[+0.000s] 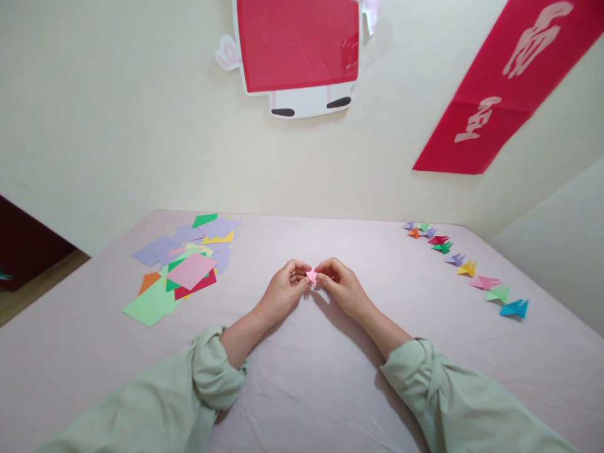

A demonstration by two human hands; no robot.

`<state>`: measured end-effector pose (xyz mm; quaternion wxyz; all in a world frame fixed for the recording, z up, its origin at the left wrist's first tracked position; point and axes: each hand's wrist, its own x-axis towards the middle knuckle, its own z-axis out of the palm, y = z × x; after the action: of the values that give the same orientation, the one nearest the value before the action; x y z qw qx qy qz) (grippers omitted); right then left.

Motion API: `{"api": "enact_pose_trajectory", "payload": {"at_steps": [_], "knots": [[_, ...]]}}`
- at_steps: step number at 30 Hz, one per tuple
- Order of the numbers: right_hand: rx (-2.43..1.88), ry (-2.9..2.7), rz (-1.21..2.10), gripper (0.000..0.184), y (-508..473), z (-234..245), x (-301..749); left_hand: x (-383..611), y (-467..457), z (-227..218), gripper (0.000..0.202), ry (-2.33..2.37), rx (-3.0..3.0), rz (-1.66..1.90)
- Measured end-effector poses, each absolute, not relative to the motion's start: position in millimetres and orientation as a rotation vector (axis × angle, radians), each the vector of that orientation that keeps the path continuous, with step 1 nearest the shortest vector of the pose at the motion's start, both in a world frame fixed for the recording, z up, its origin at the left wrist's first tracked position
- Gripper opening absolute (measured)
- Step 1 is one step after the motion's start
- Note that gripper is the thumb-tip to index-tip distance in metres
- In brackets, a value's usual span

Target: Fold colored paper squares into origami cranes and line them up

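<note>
Between my two hands is a small folded pink paper piece (312, 277), with pointed flaps that stick out. My left hand (289, 288) pinches its left side between thumb and fingers. On the opposite side, my right hand (340, 283) grips it the same way, thumb against the fingertips. Both hands are held just over the middle of the pale cloth surface (302, 390). Parts of the folded piece are covered by my fingertips.
Loose coloured paper sheets (191, 272) lie in an overlapping heap on the left. Along the right runs a row of several small folded paper figures, a blue one (515, 309) nearest. A wall (302, 170) with red decorations (299, 44) stands behind the surface.
</note>
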<state>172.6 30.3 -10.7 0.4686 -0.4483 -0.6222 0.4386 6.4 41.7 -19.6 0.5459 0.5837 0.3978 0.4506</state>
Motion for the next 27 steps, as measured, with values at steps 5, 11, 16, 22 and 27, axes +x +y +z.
{"api": "enact_pose_trajectory", "payload": {"at_steps": [5, 11, 16, 22, 27], "knots": [[-1.089, -1.529, 1.043, 0.013, 30.9, -11.2, 173.1, 8.1, 39.8, -17.6, 0.021, 0.93, 1.387, 1.072], [-1.108, -1.567, 0.987, 0.015, 30.1, -10.5, 172.6, 6.9, 39.2, -17.6, 0.02, 0.932, 1.446, 1.088], [-1.11, -1.57, 1.003, 0.014, 30.0, -11.4, 172.1, 7.1, 37.0, -15.2, 0.017, 0.941, 1.466, 1.11], [-1.125, -1.576, 1.003, 0.016, 29.1, -10.7, 170.9, 8.6, 35.3, -16.8, 0.018, 0.926, 1.494, 1.099], [-1.121, -1.563, 1.005, 0.018, 28.4, -11.5, 168.7, 8.7, 33.5, -16.6, 0.016, 0.958, 1.544, 1.087]]}}
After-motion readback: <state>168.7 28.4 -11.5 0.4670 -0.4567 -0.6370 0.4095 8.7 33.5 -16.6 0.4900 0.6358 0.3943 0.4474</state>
